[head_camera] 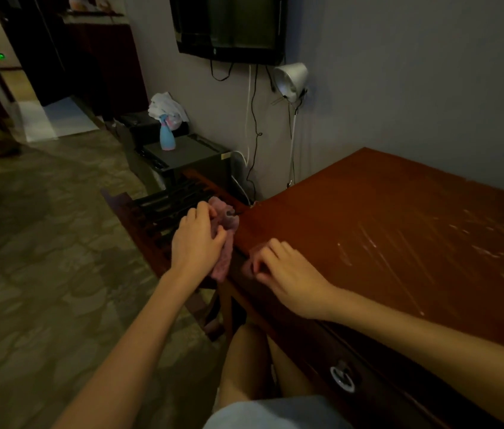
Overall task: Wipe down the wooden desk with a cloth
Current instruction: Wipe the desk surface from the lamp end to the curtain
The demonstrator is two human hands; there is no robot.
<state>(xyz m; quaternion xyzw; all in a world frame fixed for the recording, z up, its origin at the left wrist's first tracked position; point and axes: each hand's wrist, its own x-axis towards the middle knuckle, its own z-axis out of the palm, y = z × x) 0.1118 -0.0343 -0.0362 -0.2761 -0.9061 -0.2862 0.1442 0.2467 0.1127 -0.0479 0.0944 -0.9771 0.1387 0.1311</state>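
Observation:
The reddish wooden desk [399, 230] fills the right half of the view, its top marked with pale streaks. A pink cloth [227, 243] hangs over the desk's left end. My left hand [198, 243] grips the cloth against the side of that end, fingers curled into the fabric. My right hand [288, 277] lies on the desk's front left corner, its curled fingertips pinching another part of the cloth [252, 258] on the top.
A dark wooden rack [158, 212] stands left of the desk. Behind it sit black boxes [182, 156] with a blue spray bottle [167, 134] and a white cloth [167, 108]. A lamp [291, 80], cables and a wall TV [229, 23] are at the back. A drawer ring handle [342, 379] faces my legs.

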